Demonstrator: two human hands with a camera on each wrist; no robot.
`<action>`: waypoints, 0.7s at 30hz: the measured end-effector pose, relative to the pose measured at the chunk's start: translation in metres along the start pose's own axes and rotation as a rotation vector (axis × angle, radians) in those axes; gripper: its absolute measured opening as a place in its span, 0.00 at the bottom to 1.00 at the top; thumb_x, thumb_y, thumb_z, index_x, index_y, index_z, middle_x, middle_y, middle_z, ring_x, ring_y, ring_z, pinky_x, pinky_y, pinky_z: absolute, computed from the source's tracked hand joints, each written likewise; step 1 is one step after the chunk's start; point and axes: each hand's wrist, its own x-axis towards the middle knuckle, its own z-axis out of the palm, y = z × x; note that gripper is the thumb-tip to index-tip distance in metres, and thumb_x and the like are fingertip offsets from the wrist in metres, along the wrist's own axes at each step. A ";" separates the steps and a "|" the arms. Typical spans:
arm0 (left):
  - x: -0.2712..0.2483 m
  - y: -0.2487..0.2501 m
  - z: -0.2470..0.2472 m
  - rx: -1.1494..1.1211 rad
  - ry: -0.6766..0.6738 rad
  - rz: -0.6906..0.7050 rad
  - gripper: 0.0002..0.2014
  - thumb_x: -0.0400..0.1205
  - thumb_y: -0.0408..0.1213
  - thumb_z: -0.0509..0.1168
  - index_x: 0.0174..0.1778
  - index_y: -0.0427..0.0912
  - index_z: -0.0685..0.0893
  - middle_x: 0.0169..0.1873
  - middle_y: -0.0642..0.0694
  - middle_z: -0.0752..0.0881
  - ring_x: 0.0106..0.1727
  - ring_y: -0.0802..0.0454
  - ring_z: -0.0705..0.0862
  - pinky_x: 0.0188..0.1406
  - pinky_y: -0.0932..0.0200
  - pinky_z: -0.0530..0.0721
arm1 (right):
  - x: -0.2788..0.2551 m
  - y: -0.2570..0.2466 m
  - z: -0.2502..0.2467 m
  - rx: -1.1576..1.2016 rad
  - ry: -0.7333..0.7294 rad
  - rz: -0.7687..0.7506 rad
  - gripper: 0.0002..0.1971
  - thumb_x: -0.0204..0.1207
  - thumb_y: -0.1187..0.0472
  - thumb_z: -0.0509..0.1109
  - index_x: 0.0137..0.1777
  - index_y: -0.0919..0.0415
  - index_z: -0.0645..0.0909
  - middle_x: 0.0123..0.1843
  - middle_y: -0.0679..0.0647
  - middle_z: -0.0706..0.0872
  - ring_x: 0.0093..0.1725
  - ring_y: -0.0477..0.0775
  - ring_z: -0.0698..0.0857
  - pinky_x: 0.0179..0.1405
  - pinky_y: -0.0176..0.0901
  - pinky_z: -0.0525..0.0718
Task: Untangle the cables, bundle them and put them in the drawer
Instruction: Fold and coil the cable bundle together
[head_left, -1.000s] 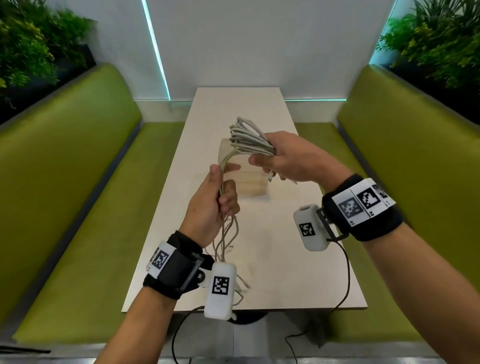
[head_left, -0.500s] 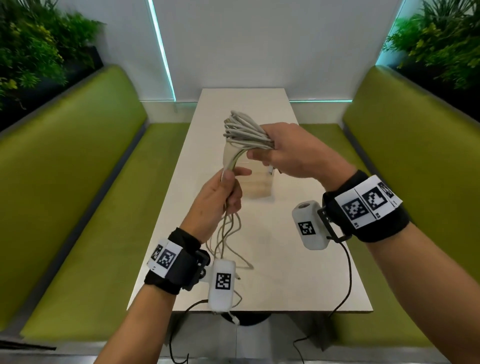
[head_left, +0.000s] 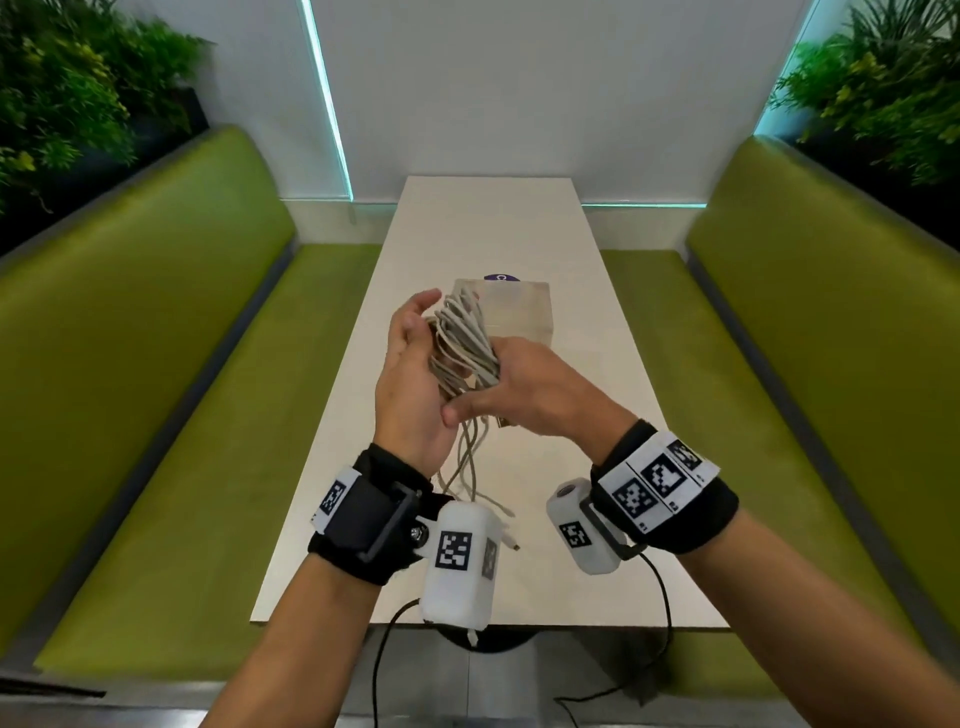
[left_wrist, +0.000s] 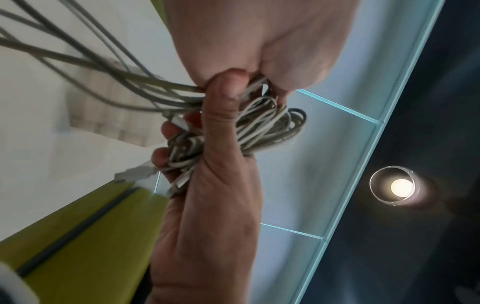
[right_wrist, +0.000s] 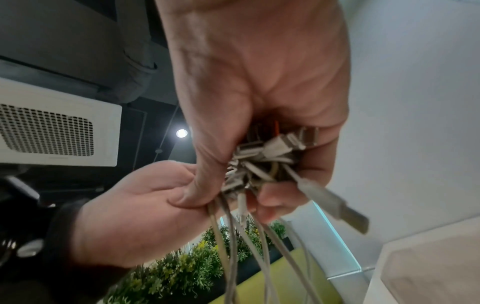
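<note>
A coil of grey-white cables is held upright above the table between both hands. My right hand grips its lower end, fingers curled round the bunched plugs. My left hand holds the coil from the left. In the left wrist view its thumb lies along the coil and its fingertips curl round from behind. Loose cable ends hang to the table. The small pale drawer box stands right behind the hands; I cannot see whether a drawer is open.
The long white table runs away from me to the wall. Green benches flank it on the left and right. A cable plug lies near the table's front edge. A purple sticker shows behind the box.
My left hand has let go of the hanging strands and risen to hold the coil. My right hand has turned the coil upright and brought it lower and closer to me.
</note>
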 end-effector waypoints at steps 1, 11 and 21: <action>0.000 0.000 -0.001 -0.009 0.006 -0.013 0.15 0.89 0.45 0.46 0.58 0.45 0.77 0.55 0.40 0.86 0.50 0.49 0.88 0.44 0.54 0.87 | 0.000 0.000 0.001 0.019 -0.021 0.005 0.16 0.62 0.50 0.82 0.45 0.55 0.83 0.34 0.51 0.85 0.29 0.47 0.81 0.31 0.42 0.79; -0.003 0.006 -0.009 0.294 -0.096 0.051 0.23 0.66 0.33 0.80 0.57 0.42 0.85 0.50 0.30 0.86 0.53 0.40 0.87 0.50 0.49 0.86 | -0.001 0.004 0.006 -0.128 -0.108 -0.053 0.13 0.78 0.53 0.69 0.58 0.58 0.79 0.40 0.54 0.85 0.32 0.48 0.81 0.24 0.31 0.79; 0.000 0.017 0.001 0.116 -0.048 0.049 0.07 0.79 0.25 0.66 0.42 0.40 0.76 0.29 0.43 0.85 0.39 0.44 0.87 0.38 0.53 0.89 | -0.007 -0.003 0.003 0.287 -0.287 -0.138 0.06 0.79 0.66 0.68 0.48 0.71 0.81 0.40 0.57 0.86 0.41 0.47 0.83 0.43 0.40 0.81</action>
